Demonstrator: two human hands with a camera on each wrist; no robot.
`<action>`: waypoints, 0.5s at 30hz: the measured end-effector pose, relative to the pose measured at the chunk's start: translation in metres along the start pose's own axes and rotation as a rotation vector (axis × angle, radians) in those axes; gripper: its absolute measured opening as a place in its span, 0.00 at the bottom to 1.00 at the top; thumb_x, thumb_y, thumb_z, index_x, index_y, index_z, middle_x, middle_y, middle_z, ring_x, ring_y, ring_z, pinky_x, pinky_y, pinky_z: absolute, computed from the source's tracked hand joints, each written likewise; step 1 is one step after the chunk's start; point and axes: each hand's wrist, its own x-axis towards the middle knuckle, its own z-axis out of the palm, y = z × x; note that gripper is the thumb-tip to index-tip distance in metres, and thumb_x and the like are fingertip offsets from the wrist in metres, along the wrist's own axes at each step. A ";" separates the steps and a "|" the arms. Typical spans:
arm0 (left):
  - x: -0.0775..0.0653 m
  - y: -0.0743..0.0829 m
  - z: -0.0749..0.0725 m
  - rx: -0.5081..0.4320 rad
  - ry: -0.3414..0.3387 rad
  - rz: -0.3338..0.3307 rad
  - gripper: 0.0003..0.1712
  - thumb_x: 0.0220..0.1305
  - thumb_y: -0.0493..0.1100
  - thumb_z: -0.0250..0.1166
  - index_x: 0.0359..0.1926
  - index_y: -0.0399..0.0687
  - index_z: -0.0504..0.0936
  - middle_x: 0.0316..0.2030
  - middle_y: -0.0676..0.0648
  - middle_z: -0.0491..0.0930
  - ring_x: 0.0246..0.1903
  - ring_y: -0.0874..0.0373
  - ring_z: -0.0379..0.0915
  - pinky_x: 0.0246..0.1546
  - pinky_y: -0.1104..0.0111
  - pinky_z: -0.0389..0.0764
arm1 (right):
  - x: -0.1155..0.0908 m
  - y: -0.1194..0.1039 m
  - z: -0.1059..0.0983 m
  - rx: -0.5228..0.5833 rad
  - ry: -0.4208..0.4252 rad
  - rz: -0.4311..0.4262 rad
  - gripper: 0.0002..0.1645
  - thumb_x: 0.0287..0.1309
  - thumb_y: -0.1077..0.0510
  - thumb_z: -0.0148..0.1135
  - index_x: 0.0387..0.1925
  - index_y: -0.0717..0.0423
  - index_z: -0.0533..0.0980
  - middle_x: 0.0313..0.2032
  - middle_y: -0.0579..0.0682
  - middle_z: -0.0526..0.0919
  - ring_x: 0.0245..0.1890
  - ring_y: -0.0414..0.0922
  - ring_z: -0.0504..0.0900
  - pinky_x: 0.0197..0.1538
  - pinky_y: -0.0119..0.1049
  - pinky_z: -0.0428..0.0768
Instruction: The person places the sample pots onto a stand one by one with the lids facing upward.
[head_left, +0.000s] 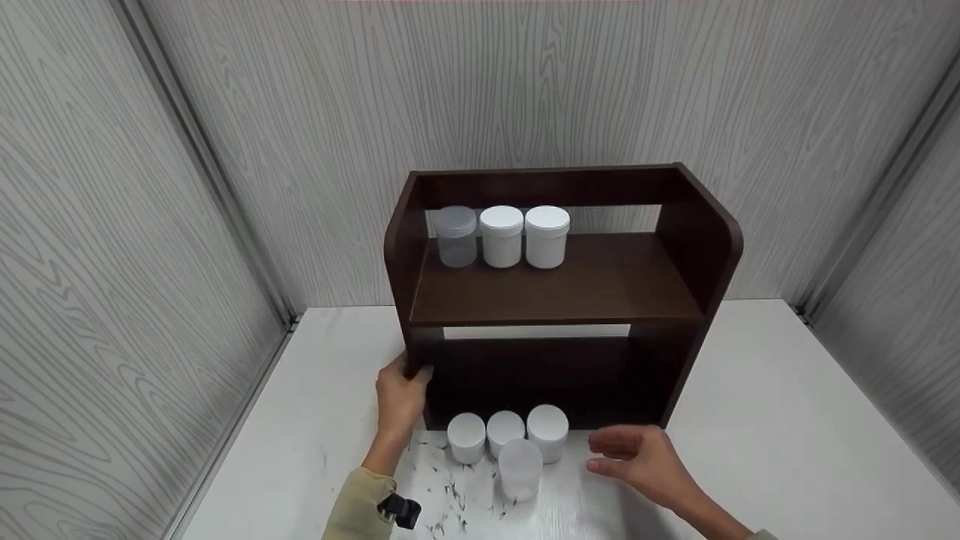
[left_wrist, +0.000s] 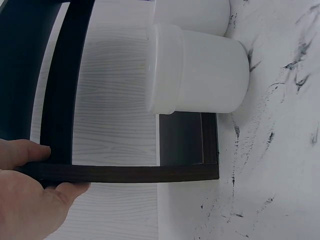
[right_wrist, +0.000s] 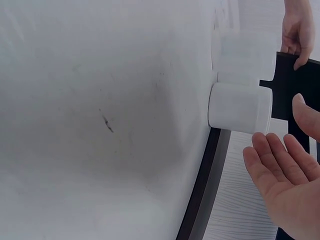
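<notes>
My left hand [head_left: 400, 397] grips the left side panel of a dark brown two-tier shelf [head_left: 559, 292], thumb on the inner face and fingers outside; the left wrist view shows the hand [left_wrist: 37, 187] around the panel edge [left_wrist: 135, 173]. At the shelf's front foot stand three white lidded jars, among them a left one [head_left: 466, 438] and a right one [head_left: 547, 433]. A translucent jar [head_left: 520, 470] stands before them. Right of these jars, my right hand [head_left: 641, 459] hovers with fingers extended and thumb apart, holding nothing; the right wrist view shows its palm [right_wrist: 292, 195].
On the upper board, toward the left, a translucent jar [head_left: 457, 238] stands beside two white jars [head_left: 502, 238]. The white tabletop [head_left: 322, 420] has dark scuff marks. Wood-grain panels [head_left: 487, 90] rise behind and on both sides.
</notes>
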 end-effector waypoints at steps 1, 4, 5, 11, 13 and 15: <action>0.000 0.000 0.000 0.002 0.000 -0.003 0.25 0.72 0.33 0.62 0.66 0.26 0.77 0.58 0.31 0.82 0.61 0.39 0.78 0.62 0.49 0.77 | 0.001 0.000 0.000 0.001 0.001 -0.001 0.24 0.55 0.60 0.81 0.51 0.69 0.84 0.48 0.64 0.89 0.49 0.54 0.89 0.52 0.36 0.85; 0.000 0.000 0.000 0.012 -0.009 -0.008 0.25 0.72 0.33 0.62 0.67 0.26 0.76 0.59 0.31 0.81 0.62 0.38 0.77 0.63 0.48 0.76 | 0.003 0.001 0.002 -0.003 0.003 -0.011 0.25 0.55 0.61 0.81 0.51 0.69 0.84 0.48 0.64 0.88 0.50 0.55 0.89 0.53 0.41 0.85; 0.000 0.000 0.000 0.016 -0.012 -0.010 0.25 0.72 0.33 0.62 0.67 0.26 0.76 0.59 0.31 0.81 0.62 0.38 0.77 0.64 0.48 0.76 | 0.005 0.001 0.002 -0.005 0.003 -0.018 0.25 0.55 0.61 0.81 0.51 0.69 0.84 0.48 0.64 0.88 0.50 0.55 0.89 0.53 0.42 0.85; 0.000 -0.001 -0.002 0.014 -0.026 -0.014 0.24 0.73 0.34 0.61 0.66 0.27 0.76 0.59 0.31 0.81 0.61 0.39 0.77 0.63 0.48 0.76 | 0.012 0.003 0.006 -0.021 0.011 -0.047 0.25 0.53 0.62 0.82 0.51 0.69 0.84 0.48 0.64 0.88 0.50 0.56 0.89 0.54 0.45 0.85; 0.000 -0.001 -0.002 0.010 -0.027 -0.012 0.23 0.73 0.33 0.61 0.66 0.27 0.77 0.58 0.32 0.82 0.60 0.39 0.78 0.62 0.49 0.76 | 0.014 0.003 0.007 -0.034 0.014 -0.052 0.26 0.52 0.61 0.83 0.51 0.69 0.84 0.48 0.64 0.88 0.50 0.56 0.89 0.54 0.45 0.85; 0.000 -0.001 -0.002 0.013 -0.022 -0.012 0.23 0.73 0.33 0.61 0.65 0.27 0.77 0.58 0.32 0.82 0.60 0.39 0.78 0.62 0.49 0.77 | 0.017 0.004 0.008 -0.050 0.016 -0.054 0.28 0.51 0.60 0.84 0.51 0.69 0.84 0.49 0.64 0.88 0.50 0.57 0.89 0.54 0.45 0.85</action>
